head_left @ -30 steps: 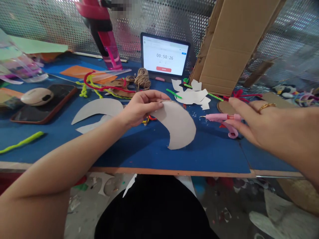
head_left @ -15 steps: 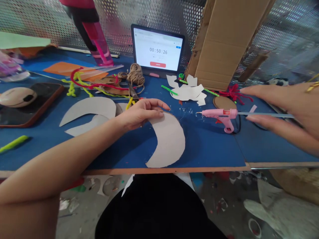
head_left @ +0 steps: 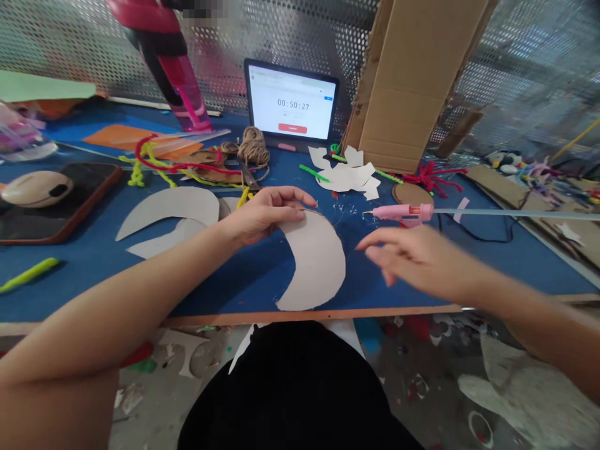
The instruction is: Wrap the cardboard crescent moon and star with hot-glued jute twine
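Note:
My left hand (head_left: pixel 274 214) pinches the upper end of a white crescent-shaped cardboard piece (head_left: pixel 316 262), whose lower tip hangs near the table's front edge. My right hand (head_left: pixel 407 256) is between that piece and the pink glue gun (head_left: pixel 403 214), its fingers loosely bent and apart with nothing in them. A long clear glue stick (head_left: pixel 506 213) juts from the back of the gun. The gun's handle is hidden behind my right hand. Beyond my left forearm lie another white crescent (head_left: pixel 169 206) and a pale curved piece (head_left: pixel 164 237).
Behind stand a tablet (head_left: pixel 291 103) with a running timer and a tall cardboard piece (head_left: pixel 398 81). White paper cut-outs (head_left: pixel 344 175), a twine ball (head_left: pixel 254 147), red yarn (head_left: pixel 431 178) and yellow-handled scissors (head_left: pixel 244 197) lie about. A computer mouse (head_left: pixel 37 189) rests on a phone-like slab (head_left: pixel 89 194) at left.
My right hand has moved left and down from beside the glue stick toward the crescent. My left hand keeps its hold on the cardboard. The timer went from 50:26 to 50:27.

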Motion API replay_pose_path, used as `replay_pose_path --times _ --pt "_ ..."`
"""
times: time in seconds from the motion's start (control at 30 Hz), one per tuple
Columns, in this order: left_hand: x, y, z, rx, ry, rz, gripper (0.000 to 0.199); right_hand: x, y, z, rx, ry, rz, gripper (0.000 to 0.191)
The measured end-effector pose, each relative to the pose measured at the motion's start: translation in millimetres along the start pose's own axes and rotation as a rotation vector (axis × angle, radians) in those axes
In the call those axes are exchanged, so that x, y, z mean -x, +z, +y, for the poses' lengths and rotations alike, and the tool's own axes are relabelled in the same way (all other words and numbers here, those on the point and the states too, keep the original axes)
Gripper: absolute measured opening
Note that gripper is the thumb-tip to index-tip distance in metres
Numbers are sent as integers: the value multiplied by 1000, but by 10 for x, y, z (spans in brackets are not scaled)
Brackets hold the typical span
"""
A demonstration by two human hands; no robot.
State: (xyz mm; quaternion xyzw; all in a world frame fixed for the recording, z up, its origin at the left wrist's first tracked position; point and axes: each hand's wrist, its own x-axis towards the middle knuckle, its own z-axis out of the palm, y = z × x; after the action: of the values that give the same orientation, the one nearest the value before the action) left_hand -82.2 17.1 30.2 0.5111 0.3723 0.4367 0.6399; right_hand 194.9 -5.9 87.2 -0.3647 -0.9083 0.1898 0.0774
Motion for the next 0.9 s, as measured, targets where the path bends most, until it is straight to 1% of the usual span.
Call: replay_pose_path --times 0.07,0.1,0.17,0.23,0.3,0.37,0.43,0.5,0.53,0.57,0.6,0.67,0.7,0.73,0.77,0.8,0.83,0.9 --pt "7 -5 8 -18 0 0 31 -113 232 -36 -354 128 -236 34" --pt "10 -10 9 -28 -2 2 31 -158 338 -48 -522 176 -271 32" --pt "10 -21 7 -52 -2 11 31 -211 501 -60 -733 227 -278 32" --pt "-6 -35 -1 -91 -1 28 30 -211 586 -60 -828 244 -257 34" --pt "-32 -59 -11 -144 14 67 28 -176 622 -59 -900 253 -270 37" --pt "-42 -100 -12 -203 64 155 26 -128 654 -70 -1003 280 -308 38" --pt "11 -157 7 -253 150 298 22 -90 704 -99 -1115 319 -348 37" --pt "164 -213 49 -295 226 437 19 -69 764 -139 -1220 355 -384 36" --pt "278 -232 76 -320 244 474 23 -64 790 -160 -1261 365 -407 35" --pt "410 -242 101 -353 223 472 29 -63 807 -179 -1300 379 -430 35" --pt "552 -238 120 -411 185 441 38 -62 815 -195 -1339 398 -450 35" --pt "830 -196 126 -529 42 297 44 -62 798 -216 -1399 451 -471 34" --pt "950 -161 108 -632 -35 165 43 -59 776 -222 -1414 475 -469 33" --pt "1048 -122 78 -716 -80 85 37 -52 748 -225 -1415 495 -467 33" --pt "1123 -82 38 -797 -83 73 35 -40 717 -228 -1401 512 -465 33" --pt "1173 -47 -6 -856 -74 78 37 -23 686 -230 -1376 524 -469 33" --pt "1200 -18 -49 -888 -57 110 42 0 658 -232 -1349 537 -475 33" --pt "1192 14 -111 -837 -32 168 54 57 619 -238 -1310 569 -481 34"
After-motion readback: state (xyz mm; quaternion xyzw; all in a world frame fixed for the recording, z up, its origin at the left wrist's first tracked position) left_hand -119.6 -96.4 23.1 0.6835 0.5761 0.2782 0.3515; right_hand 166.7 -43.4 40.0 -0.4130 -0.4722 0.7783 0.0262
